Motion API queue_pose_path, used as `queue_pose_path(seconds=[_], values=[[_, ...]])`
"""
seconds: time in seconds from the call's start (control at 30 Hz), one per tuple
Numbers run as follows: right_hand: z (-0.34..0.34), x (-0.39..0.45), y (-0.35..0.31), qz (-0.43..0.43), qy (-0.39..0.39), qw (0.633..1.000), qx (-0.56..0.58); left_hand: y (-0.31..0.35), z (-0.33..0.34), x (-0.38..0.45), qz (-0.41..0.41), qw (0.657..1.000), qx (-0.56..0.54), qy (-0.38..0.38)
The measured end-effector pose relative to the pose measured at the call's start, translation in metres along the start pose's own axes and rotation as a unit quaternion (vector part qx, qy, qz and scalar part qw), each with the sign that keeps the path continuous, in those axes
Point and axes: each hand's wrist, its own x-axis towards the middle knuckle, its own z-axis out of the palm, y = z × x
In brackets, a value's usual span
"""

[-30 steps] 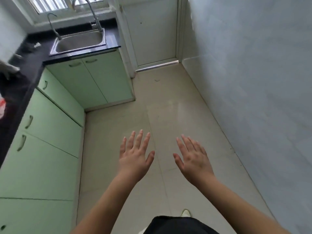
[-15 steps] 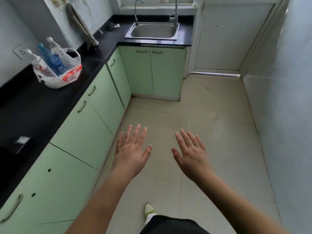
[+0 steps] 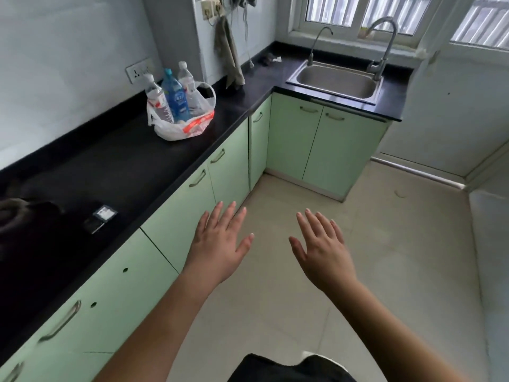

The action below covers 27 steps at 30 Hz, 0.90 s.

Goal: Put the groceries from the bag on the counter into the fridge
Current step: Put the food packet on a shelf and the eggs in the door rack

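Note:
A white plastic bag point(image 3: 176, 130) with red print stands on the black counter point(image 3: 124, 172) against the left wall. A blue bottle point(image 3: 174, 96) and two clear bottles point(image 3: 156, 99) stick up out of it. My left hand point(image 3: 220, 244) and my right hand point(image 3: 321, 248) are held out flat over the floor, palms down, fingers spread, holding nothing. Both hands are well short of the bag and to its right. No fridge is in view.
Green cabinets point(image 3: 176, 221) run under the counter and turn the corner below a steel sink point(image 3: 337, 79) with two taps. A small dark box point(image 3: 100, 217) lies on the counter near me. A cloth point(image 3: 230, 59) hangs on the wall. A white door point(image 3: 451, 111) stands at the right.
My view has swung left and lifted, bringing the counter and the bag into sight and closer. Both hands have stayed open and spread in front of me.

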Motion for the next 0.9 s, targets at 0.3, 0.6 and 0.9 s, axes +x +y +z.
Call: queue_pose_path(seconds=[0.3,0.6,0.9], values=[[0.005,0.093,0.006,-0.051,-0.014,0.998,0.020,-0.019,0.007,0.064,-0.049,0.998,0.001,-0.029],[-0.010,0.203,0.044,-0.108,-0.012,0.994,0.029,-0.018,-0.023,0.152,-0.121,0.992,0.018,0.009],[-0.013,0.288,0.026,-0.190,-0.015,0.980,0.056,-0.035,-0.034,0.194,-0.183,0.982,0.031,0.034]])
